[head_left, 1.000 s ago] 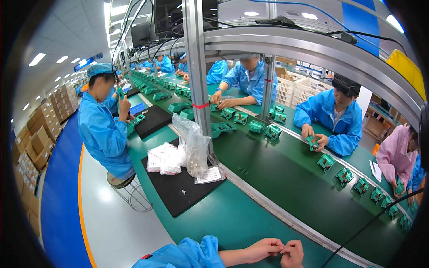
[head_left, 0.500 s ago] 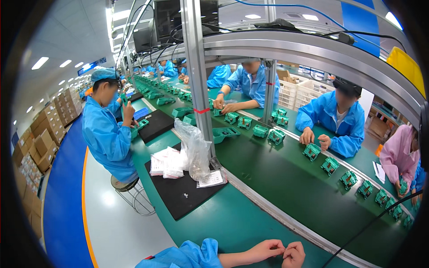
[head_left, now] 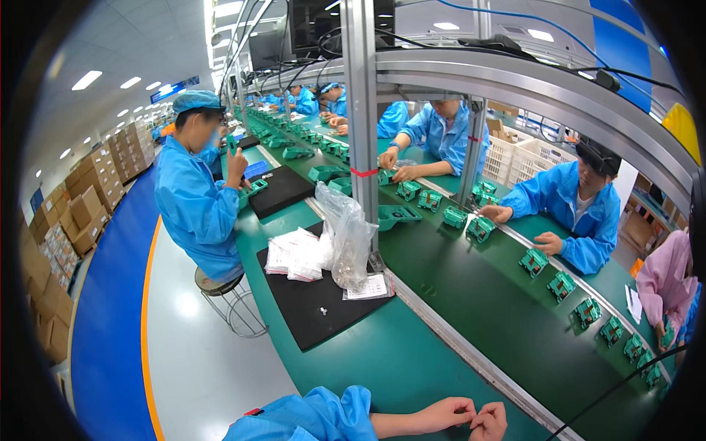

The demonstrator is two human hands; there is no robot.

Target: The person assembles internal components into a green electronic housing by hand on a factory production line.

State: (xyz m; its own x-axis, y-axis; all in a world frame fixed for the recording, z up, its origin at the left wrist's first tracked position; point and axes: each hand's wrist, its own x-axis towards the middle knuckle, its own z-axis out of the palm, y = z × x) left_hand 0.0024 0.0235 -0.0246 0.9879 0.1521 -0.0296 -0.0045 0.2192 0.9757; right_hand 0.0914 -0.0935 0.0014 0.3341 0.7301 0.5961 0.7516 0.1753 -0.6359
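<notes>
Here, at the near edge, a bare left hand (head_left: 451, 413) and right hand (head_left: 489, 421) meet almost fingertip to fingertip, the left one's blue sleeve (head_left: 305, 415) trailing off toward eight o'clock. The fingers of both are bent inward and narrow; I cannot tell whether they pinch something tiny. Beneath them spreads a green worktop (head_left: 419, 371), with a metal rail (head_left: 471, 353) along its side. From the hands, at ten o'clock, a black work mat (head_left: 301, 323) carries two small white pieces (head_left: 323, 312), a pile of white packets (head_left: 294, 254) and, toward eleven, a slumped clear plastic bag (head_left: 347, 239). Past the rail, a dark green conveyor belt (head_left: 441, 287) bears green plastic housings (head_left: 561, 286) in a row from one to nearly three o'clock. Behind it at one, a co-worker in a blue jacket (head_left: 577, 220) extends an arm to a housing. At half past ten, another co-worker in a blue cap (head_left: 196, 101) sits on a stool (head_left: 218, 282). Farther off, white crates (head_left: 540, 158) stand between twelve and one, and cardboard cartons (head_left: 92, 180) at ten.
</notes>
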